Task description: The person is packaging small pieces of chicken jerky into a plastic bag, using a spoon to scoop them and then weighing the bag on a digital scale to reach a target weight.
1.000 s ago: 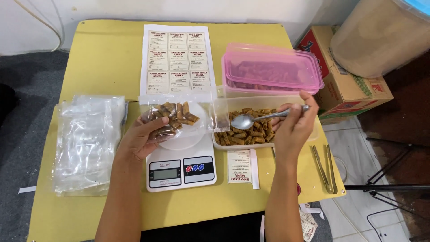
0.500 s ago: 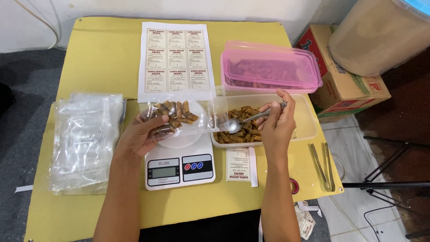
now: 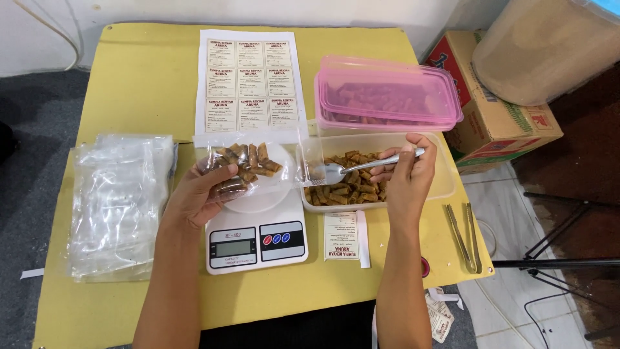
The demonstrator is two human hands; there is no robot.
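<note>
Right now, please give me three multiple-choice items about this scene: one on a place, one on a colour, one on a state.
1. Where do the slim metal tongs lie?
A. right of the clear plastic tub
B. on the white kitchen scale
C. on the label sheet

2. What colour is the closed lidded box?
A. green
B. pink
C. blue

3. What does the right hand grip?
A. nothing
B. scissors
C. a metal spoon

A: tongs rest on the yellow table beside the tub.
B: translucent pink.
C: fingers close on its handle.
</note>
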